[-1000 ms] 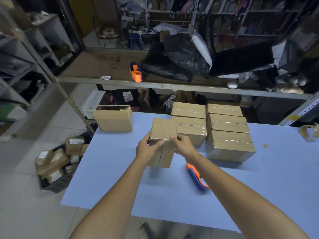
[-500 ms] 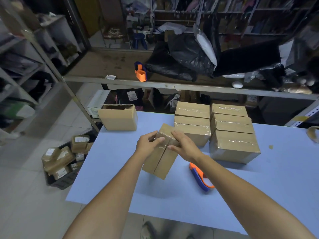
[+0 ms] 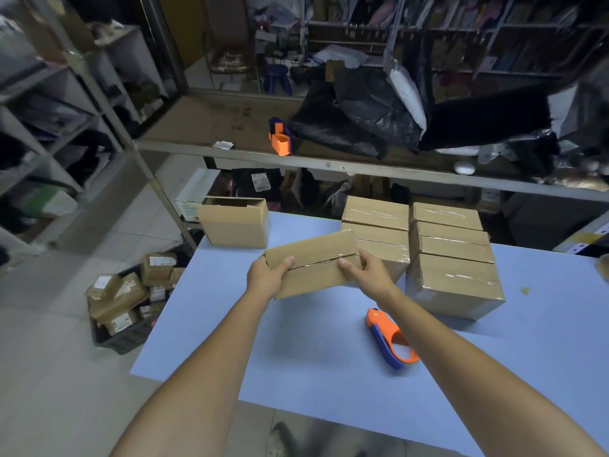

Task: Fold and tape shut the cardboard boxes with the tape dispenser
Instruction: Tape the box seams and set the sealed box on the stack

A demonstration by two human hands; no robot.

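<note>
I hold a cardboard box [image 3: 313,262] above the blue table [image 3: 296,357], lying lengthwise with its flap seam facing up. My left hand [image 3: 268,275] grips its left end, thumb on top. At the box's right end my right hand [image 3: 369,273] grips it, thumb on the seam. An orange and blue tape dispenser [image 3: 390,339] lies on the table below my right forearm. Several taped boxes [image 3: 451,258] are stacked behind and to the right. An open-topped box [image 3: 235,222] stands at the table's far left corner.
A second orange dispenser [image 3: 280,138] sits on the shelf [image 3: 211,127] behind the table, beside black plastic bags [image 3: 356,117]. A bin of labelled parcels [image 3: 128,298] is on the floor to the left. A tape scrap [image 3: 525,290] lies at the right.
The box has turned from standing on end to lying lengthwise across both hands, seam up. My hands have spread apart to its two ends.
</note>
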